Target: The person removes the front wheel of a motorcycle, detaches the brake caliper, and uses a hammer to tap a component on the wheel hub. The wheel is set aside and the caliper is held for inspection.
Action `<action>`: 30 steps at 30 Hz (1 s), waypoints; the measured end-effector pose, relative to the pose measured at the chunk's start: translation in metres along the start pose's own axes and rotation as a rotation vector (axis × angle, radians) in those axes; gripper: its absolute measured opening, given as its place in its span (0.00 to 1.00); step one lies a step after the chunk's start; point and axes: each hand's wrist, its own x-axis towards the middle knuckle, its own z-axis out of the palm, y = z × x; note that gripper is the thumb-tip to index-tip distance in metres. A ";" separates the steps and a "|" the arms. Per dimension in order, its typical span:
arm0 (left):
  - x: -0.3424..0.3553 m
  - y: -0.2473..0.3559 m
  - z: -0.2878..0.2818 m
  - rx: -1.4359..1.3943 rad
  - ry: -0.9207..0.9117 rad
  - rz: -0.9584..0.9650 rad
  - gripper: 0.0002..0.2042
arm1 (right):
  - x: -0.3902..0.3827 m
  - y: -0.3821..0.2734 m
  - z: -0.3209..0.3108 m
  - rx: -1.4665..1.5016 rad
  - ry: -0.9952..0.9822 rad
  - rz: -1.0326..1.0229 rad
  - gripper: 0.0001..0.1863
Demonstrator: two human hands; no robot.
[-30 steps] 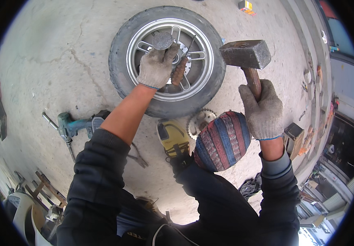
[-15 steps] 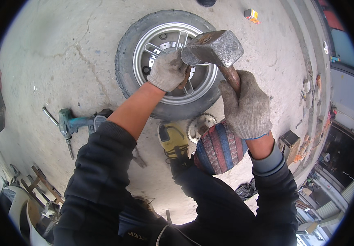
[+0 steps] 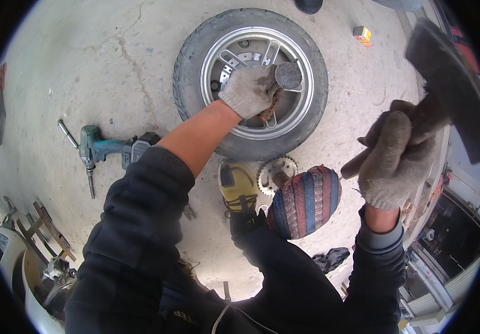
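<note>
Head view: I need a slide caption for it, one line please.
Gloved left hand steadies a rusty punch on a wheel's hub while the gloved right hand raises a hammer.

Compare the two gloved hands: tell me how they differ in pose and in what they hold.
The left hand is low on the wheel, gripping a rusty round-headed punch upright at the hub; the right hand is raised off to the side, holding a sledgehammer. The left looks sharp; the right is motion-blurred. Both wear grey knit gloves.
</note>
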 end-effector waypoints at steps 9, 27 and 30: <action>0.009 0.018 -0.023 0.120 0.095 0.023 0.12 | -0.020 0.062 -0.024 -0.400 -0.140 0.216 0.23; -0.299 0.045 -0.143 -0.495 0.240 -1.370 0.05 | -0.093 0.294 0.003 -0.512 -0.162 0.630 0.43; -0.316 0.045 -0.141 -0.497 0.235 -1.352 0.09 | -0.035 0.267 0.024 -0.204 -0.244 0.538 0.48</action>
